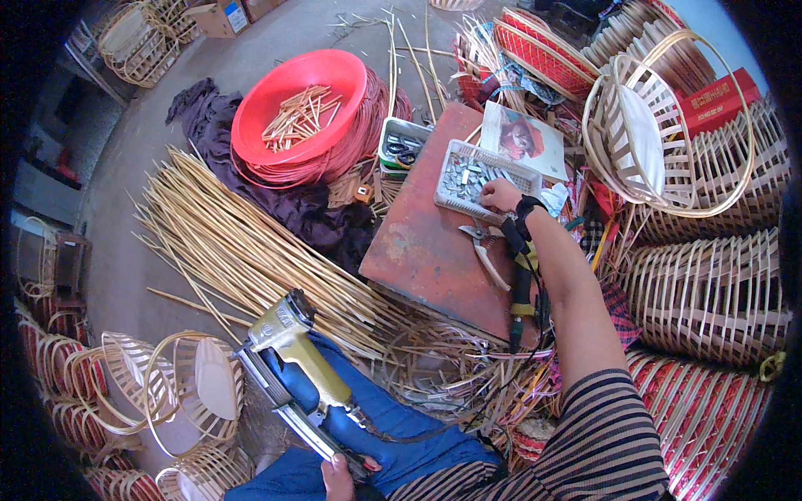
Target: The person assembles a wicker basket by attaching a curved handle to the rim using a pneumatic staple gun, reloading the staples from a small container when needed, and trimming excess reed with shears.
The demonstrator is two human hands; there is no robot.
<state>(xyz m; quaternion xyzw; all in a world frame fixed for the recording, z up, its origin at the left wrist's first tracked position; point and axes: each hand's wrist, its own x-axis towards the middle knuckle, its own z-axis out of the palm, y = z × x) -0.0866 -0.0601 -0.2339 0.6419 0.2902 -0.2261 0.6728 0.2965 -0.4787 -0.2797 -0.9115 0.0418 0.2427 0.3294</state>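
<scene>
My left hand (338, 478) is closed round the lower end of the magazine of a gold-coloured pneumatic staple gun (302, 351), which lies tilted across my blue-clad lap with a thin hose at its handle. Far to the right, my right hand (501, 196) dips into a white plastic basket (443, 197) of grey metal staple strips (468, 173). Its fingers are curled among the strips; what they pinch, if anything, is hidden. Just below that basket, pruning shears (485, 255) lie on a reddish board (418, 242). A dark, cabled tool (522, 301) lies beneath my right forearm.
Long split canes (259, 242) spread left of the board. Beyond them, a red basin (251, 125) of short sticks rests on coiled reddish strands (380, 125). Woven baskets (213, 388) stand lower left; more baskets (710, 292) are stacked along the right. A small tray (404, 134) holds scissors.
</scene>
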